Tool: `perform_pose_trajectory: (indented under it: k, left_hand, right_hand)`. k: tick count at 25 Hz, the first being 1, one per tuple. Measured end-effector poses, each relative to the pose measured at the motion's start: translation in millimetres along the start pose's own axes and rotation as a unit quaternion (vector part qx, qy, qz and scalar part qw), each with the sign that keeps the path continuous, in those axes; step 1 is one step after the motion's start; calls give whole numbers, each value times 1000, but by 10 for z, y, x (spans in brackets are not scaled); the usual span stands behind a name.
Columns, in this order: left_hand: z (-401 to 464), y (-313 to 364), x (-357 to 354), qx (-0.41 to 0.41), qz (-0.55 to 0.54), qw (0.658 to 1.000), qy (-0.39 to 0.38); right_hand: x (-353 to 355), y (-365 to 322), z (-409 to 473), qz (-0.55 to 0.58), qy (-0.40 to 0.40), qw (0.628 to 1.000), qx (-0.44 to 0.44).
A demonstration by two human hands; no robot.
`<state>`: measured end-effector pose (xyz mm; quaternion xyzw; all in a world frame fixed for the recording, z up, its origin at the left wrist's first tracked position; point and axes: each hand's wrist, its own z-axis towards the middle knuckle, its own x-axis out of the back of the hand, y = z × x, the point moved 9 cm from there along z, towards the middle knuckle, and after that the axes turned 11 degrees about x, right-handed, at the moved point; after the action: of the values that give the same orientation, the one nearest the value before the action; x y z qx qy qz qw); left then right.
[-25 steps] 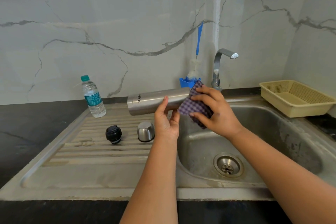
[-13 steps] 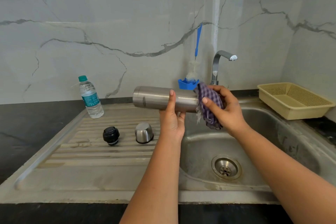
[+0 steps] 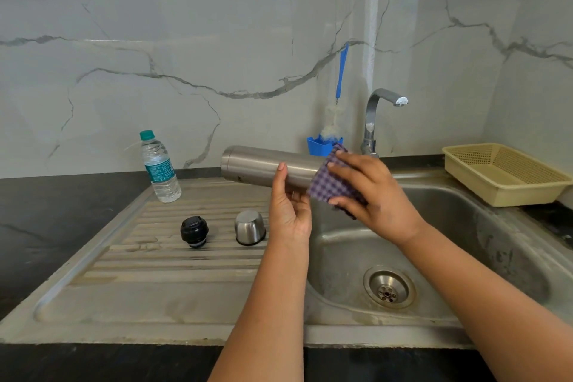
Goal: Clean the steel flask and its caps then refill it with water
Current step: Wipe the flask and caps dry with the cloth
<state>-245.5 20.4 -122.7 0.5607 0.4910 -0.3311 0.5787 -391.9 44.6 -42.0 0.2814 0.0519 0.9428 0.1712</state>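
The steel flask (image 3: pixel 257 166) lies sideways in the air above the sink's left rim. My left hand (image 3: pixel 290 208) holds it from below, thumb up against its side. My right hand (image 3: pixel 372 192) wraps a purple checked cloth (image 3: pixel 330 183) round the flask's right end, which the cloth hides. On the ribbed draining board (image 3: pixel 173 260) stand the black inner cap (image 3: pixel 194 231) and the steel outer cap (image 3: pixel 250 226), mouth down, both left of my left wrist.
A plastic water bottle (image 3: pixel 159 166) stands at the board's back left. A blue holder with a bottle brush (image 3: pixel 324 144) and the tap (image 3: pixel 379 121) sit behind the flask. The sink basin (image 3: pixel 449 260) with its drain lies below my right arm. A yellow basket (image 3: pixel 505 174) rests at the right.
The cloth in my right hand has turned round the flask's right end, and the flask has rotated so its printed mark now sits low on the body. Both caps stayed put.
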Motion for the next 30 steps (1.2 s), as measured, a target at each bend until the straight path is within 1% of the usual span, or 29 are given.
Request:
perform_pose_trajectory:
  k: [2, 3, 4, 5, 6, 7, 8, 9, 11, 12, 13, 14, 15, 16, 17, 21, 26, 28, 30]
  left_hand:
    - [10, -23, 22, 31, -5, 1000, -3]
    - [5, -19, 42, 30, -3, 999, 8]
    - [-1, 1, 61, 20, 3, 1000, 23]
    - [-14, 34, 76, 0, 15, 999, 38]
    - [-32, 60, 70, -19, 23, 999, 43]
    - [-38, 73, 69, -33, 29, 998, 46]
    - [-41, 76, 57, -38, 29, 998, 43]
    - [-32, 72, 56, -35, 25, 998, 42]
    - [-31, 35, 55, -13, 14, 999, 35]
    - [-45, 11, 42, -3, 14, 999, 30]
    - [-57, 8, 30, -3, 21, 999, 27]
    - [-73, 27, 1, -13, 32, 999, 18]
    - [-96, 53, -48, -27, 50, 998, 7]
    - [-118, 77, -109, -39, 70, 997, -4]
    - [-133, 106, -154, -54, 90, 994, -7]
    - [-140, 217, -177, -106, 134, 985, 9]
    - [-92, 153, -49, -58, 109, 992, 22]
    - [-97, 83, -73, -47, 129, 990, 24]
    - [-90, 53, -96, -56, 159, 985, 24]
  right_hand:
    - [-124, -214, -46, -56, -51, 989, 127]
    - [-141, -208, -51, -58, -56, 987, 140]
    - [-142, -127, -39, -37, -44, 993, 105]
    - [-134, 20, -43, 4, -22, 999, 30]
    - [-118, 185, -76, 57, 7, 996, -66]
    - [-107, 273, -113, 84, 26, 989, -121]
    - [-106, 272, -128, 84, 24, 988, -128]
    - [-119, 203, -120, 59, 3, 994, -93]
    - [-176, -2, -115, 18, -36, 999, 20]
    - [-175, -11, -118, 2, -36, 999, 37]
    - [-144, 43, -109, 8, -18, 1000, 11]
    - [-106, 126, -110, 35, 11, 999, -39]
    - [-79, 207, -138, 74, 37, 992, -93]
    - [-56, 246, -170, 106, 57, 984, -128]
    - [-39, 234, -193, 117, 66, 981, -138]
    - [-60, 87, -227, 97, 84, 985, -113]
    - [-19, 152, -247, 98, 112, 979, -140]
    - [21, 190, -270, 108, 130, 972, -163]
    - [58, 165, -257, 100, 120, 977, -148]
